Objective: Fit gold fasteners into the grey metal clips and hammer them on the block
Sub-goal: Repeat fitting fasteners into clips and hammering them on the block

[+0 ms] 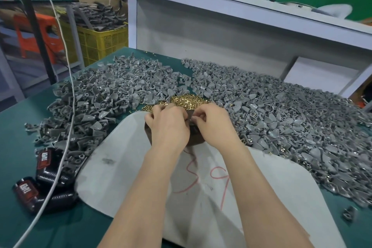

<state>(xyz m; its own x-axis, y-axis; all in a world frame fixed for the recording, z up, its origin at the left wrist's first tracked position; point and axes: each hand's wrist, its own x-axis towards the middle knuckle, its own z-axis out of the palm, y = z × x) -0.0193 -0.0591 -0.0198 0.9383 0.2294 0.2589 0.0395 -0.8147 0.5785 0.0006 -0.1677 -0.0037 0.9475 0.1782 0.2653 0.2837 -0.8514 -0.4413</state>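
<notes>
- Currently your left hand [169, 125] and right hand [213, 124] meet over the block [194, 137], fingers curled; their contents are hidden.
- Gold fasteners [189, 99] lie just beyond both.

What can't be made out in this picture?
Head view:
Dark brown block: mostly covered by left hand and right hand.
Anything they hold: hidden by curled fingers.
Red writing on white cloth: crossed by forearms.
Grey metal clips pile: cut off at right edge.

White capitals reading "TAPER" stood on the red labels of two glossy black cases [44, 156] [25, 187] left of the white cloth sheet [124, 157]. Red handwritten marks on that sheet were illegible.
</notes>
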